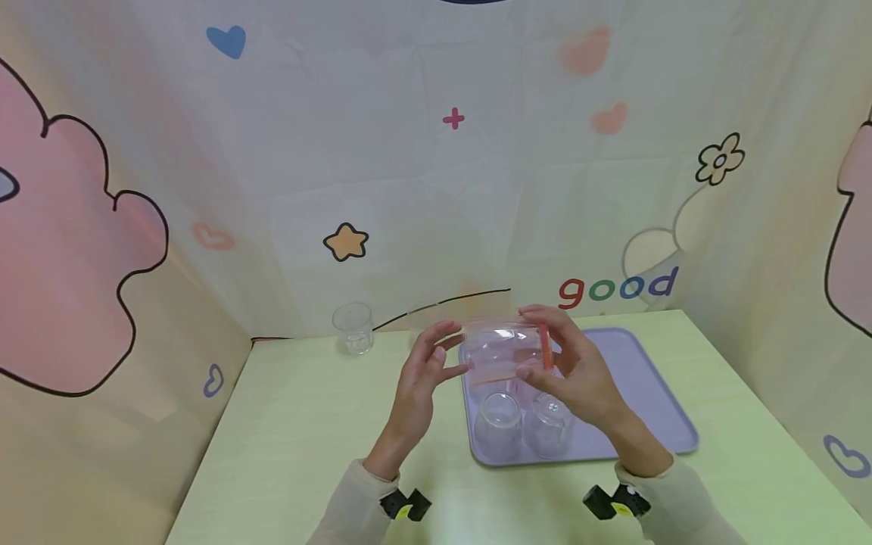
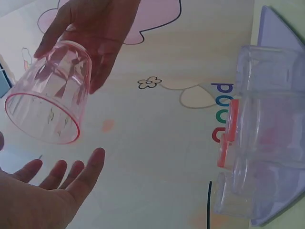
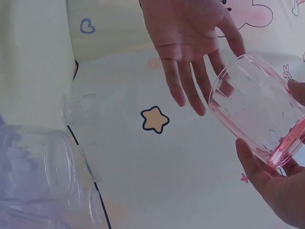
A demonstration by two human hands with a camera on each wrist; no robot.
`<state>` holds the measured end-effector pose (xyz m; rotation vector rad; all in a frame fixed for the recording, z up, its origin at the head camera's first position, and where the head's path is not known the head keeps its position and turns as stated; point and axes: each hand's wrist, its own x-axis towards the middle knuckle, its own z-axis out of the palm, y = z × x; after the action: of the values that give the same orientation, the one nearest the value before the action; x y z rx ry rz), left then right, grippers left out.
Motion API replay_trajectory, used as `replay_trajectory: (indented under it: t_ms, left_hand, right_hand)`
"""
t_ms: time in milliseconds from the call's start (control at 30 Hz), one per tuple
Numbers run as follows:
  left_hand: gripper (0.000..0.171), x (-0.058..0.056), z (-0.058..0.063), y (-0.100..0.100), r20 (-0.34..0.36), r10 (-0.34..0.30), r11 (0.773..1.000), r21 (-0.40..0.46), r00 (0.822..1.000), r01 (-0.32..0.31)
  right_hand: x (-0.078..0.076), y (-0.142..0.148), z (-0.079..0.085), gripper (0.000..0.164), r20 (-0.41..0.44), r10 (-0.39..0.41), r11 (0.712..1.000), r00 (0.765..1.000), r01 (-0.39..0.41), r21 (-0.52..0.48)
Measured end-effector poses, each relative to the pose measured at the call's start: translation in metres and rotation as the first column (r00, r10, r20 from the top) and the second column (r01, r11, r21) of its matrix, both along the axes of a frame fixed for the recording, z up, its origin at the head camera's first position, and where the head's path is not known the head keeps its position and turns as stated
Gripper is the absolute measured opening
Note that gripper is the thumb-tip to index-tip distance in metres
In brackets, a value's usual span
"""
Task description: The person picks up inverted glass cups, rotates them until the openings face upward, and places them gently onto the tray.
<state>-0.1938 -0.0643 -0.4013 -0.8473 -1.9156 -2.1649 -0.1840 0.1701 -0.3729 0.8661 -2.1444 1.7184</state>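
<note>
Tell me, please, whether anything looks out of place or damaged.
Nothing looks spilled, and the held cup shows no plain damage. Mildly odd: a clear glass stands upright on the table, off the tray, while the tray's two front glasses are upside down.

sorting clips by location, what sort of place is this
Probably a small staged tabletop booth rather than an ordinary room: cartoon-printed fabric hangs behind and on both sides of the pale table, with a purple tray set on it.
</note>
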Motion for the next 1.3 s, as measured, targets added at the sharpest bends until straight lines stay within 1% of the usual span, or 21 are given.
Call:
replay_trajectory:
  t_ms: [100, 233, 367, 500, 633, 733, 800, 900, 1000, 1100, 1233, 1300]
  left_hand:
    - [0.041, -0.008, -0.005, -0.001, 0.062, 0.041, 0.998, -0.053, 0.997, -0.038]
    - [0.04, -0.018, -0.016, -0.004, 0.14, 0.123, 0.983, -0.153, 0.982, -0.102]
    - [0.042, -0.028, -0.031, -0.004, 0.157, 0.186, 0.962, -0.232, 0.97, -0.146]
    - [0.044, -0.039, -0.051, -0.001, 0.136, 0.238, 0.929, -0.321, 0.962, -0.184]
    - [0.047, -0.048, -0.07, 0.002, 0.107, 0.285, 0.885, -0.412, 0.952, -0.218]
    - [0.049, -0.053, -0.082, 0.004, 0.115, 0.301, 0.862, -0.457, 0.947, -0.219]
    - [0.05, -0.055, -0.089, 0.005, 0.112, 0.308, 0.848, -0.482, 0.945, -0.22]
    - [0.052, -0.057, -0.096, 0.006, 0.113, 0.317, 0.83, -0.513, 0.942, -0.218]
    - [0.053, -0.06, -0.102, 0.007, 0.097, 0.326, 0.804, -0.552, 0.941, -0.221]
    - [0.054, -0.062, -0.108, 0.009, 0.077, 0.333, 0.777, -0.588, 0.94, -0.227]
    - [0.054, -0.064, -0.116, 0.011, 0.06, 0.344, 0.758, -0.607, 0.937, -0.239]
    - [0.054, -0.064, -0.12, 0.011, 0.059, 0.348, 0.754, -0.611, 0.936, -0.242]
  right_hand:
    - [-0.001, 0.007, 0.0, 0.067, -0.017, -0.021, 1.0, 1.0, 0.021, 0.008]
    - [-0.001, 0.014, 0.0, 0.067, -0.029, -0.044, 0.999, 0.999, 0.044, 0.019]
    - [-0.002, 0.02, -0.001, 0.068, -0.037, -0.068, 0.997, 0.997, 0.069, 0.035]
    - [-0.004, 0.026, -0.002, 0.068, -0.036, -0.109, 0.992, 0.993, 0.111, 0.058]
    - [-0.006, 0.03, -0.003, 0.066, -0.046, -0.155, 0.985, 0.987, 0.158, 0.066]
    - [-0.008, 0.032, -0.003, 0.066, -0.05, -0.204, 0.974, 0.978, 0.208, 0.09]
    - [-0.009, 0.034, -0.003, 0.066, -0.055, -0.246, 0.961, 0.968, 0.251, 0.121]
    - [-0.012, 0.038, -0.002, 0.066, -0.056, -0.297, 0.94, 0.953, 0.302, 0.161]
    - [-0.016, 0.043, 0.0, 0.066, -0.065, -0.337, 0.919, 0.939, 0.343, 0.195]
    - [-0.02, 0.047, -0.001, 0.066, -0.101, -0.37, 0.893, 0.924, 0.383, 0.237]
    - [-0.027, 0.053, -0.003, 0.065, -0.137, -0.409, 0.859, 0.902, 0.431, 0.276]
    - [-0.03, 0.055, -0.004, 0.063, -0.132, -0.416, 0.854, 0.9, 0.437, 0.282]
